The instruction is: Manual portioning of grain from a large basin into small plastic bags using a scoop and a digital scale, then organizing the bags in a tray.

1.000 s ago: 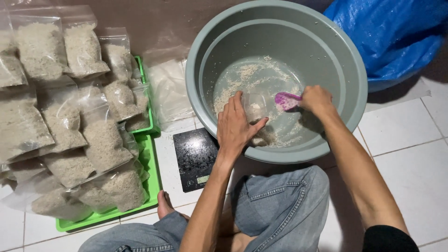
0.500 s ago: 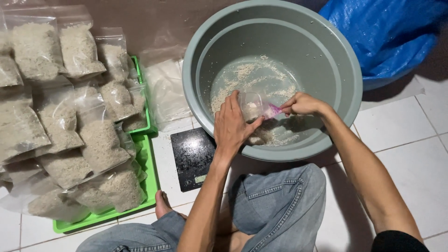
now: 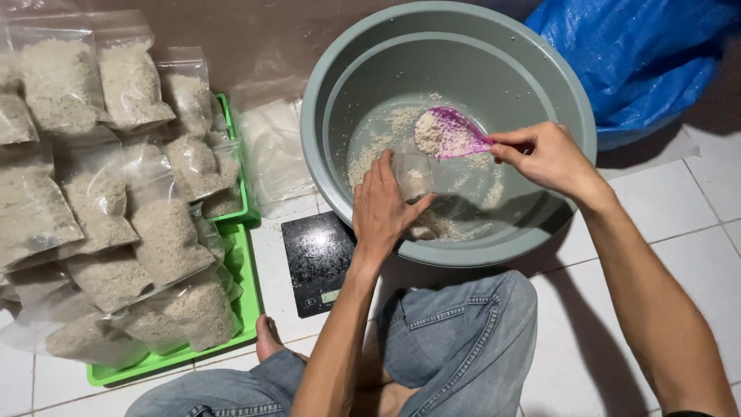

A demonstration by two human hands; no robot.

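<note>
Right hand (image 3: 549,158) pinching the handle of a pink scoop (image 3: 448,133), loaded with grain, hovering inside the grey basin (image 3: 324,93). Left hand (image 3: 386,205) gripping a small clear bag (image 3: 413,174) just below the scoop. Loose grain lying on the basin floor. Black scale (image 3: 316,259) sitting beside the basin; filled bags (image 3: 166,239) piled on green trays (image 3: 245,305) at left.

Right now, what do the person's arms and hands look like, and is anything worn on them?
Both hands, the left hand and the right hand, are bare: no gloves, rings, watch or bands show. The forearms are uncovered too. Only a dark sleeve edge shows on the right arm at the frame's bottom.
</note>
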